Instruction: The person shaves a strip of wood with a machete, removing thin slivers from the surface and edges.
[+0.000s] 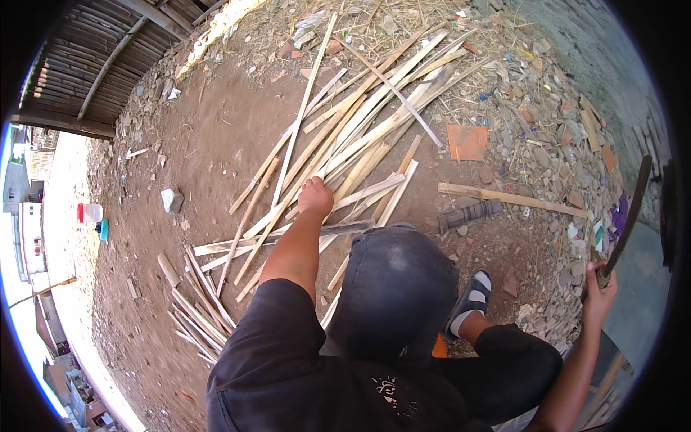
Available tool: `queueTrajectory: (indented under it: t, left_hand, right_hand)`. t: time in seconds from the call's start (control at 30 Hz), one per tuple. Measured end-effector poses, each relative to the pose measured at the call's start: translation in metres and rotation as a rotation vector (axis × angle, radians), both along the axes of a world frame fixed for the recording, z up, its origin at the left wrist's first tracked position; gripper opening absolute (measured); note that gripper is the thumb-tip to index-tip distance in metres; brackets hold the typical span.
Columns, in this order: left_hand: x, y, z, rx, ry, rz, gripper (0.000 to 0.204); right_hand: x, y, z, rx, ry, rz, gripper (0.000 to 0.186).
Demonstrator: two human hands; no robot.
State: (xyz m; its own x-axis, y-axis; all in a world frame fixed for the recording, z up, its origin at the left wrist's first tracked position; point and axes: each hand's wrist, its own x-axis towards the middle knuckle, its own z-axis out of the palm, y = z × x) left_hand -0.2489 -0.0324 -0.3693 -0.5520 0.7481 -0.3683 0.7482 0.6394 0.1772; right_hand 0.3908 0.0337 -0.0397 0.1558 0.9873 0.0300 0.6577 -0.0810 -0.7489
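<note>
Dirt (209,133) is spreading out in front of me, and across its middle a loose heap of split bamboo strips (389,128) is lying, cream to tan, long and narrow, crossing at odd angles. A smaller bunch of strips (198,317) is fanning out nearer, on the left. Over on the right, a long, dark, slightly curved blade (635,209) is pointing up and away from the right hand (599,288), whose fingers are wrapping its near end, arm held well out sideways. The left arm (295,248) is reaching forward; the left hand (315,196) is resting knuckles-up on the heap, fingers curling inward, though I can't tell whether they're gripping a strip.
</note>
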Motion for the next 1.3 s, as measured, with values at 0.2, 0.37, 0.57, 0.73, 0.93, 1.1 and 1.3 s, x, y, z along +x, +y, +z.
queueTrajectory:
  t: [0.2, 0.37, 0.57, 0.73, 0.93, 1.1, 1.3]
  left_hand:
    - [0.008, -0.036, 0.091, 0.082, -0.008, 0.079, 0.05]
    - [-0.028, -0.135, 0.158, 0.058, 0.205, 0.132, 0.071]
    - [-0.075, -0.273, 0.265, 0.146, 0.67, 0.099, 0.06]
    - [-0.108, -0.376, 0.346, 0.21, 0.853, 0.222, 0.062]
    - [-0.093, -0.468, 0.339, 0.219, 0.829, 0.568, 0.072]
    - [-0.066, -0.491, 0.285, 0.476, 0.798, 0.701, 0.077]
    - [-0.021, -0.328, 0.309, 0.899, 0.329, 0.407, 0.062]
  right_hand:
    - [-0.016, 0.007, -0.023, 0.082, -0.013, 0.138, 0.022]
    - [-0.041, 0.009, -0.008, 0.076, 0.107, 0.135, 0.022]
    - [-0.041, 0.007, -0.001, 0.104, 0.18, 0.235, 0.021]
    - [-0.044, -0.005, 0.009, 0.14, 0.155, 0.277, 0.022]
    - [-0.034, -0.016, 0.02, 0.196, 0.165, 0.285, 0.026]
    - [-0.033, -0.021, 0.028, 0.265, 0.227, 0.286, 0.028]
    - [-0.037, -0.016, 0.044, 0.346, 0.263, 0.24, 0.032]
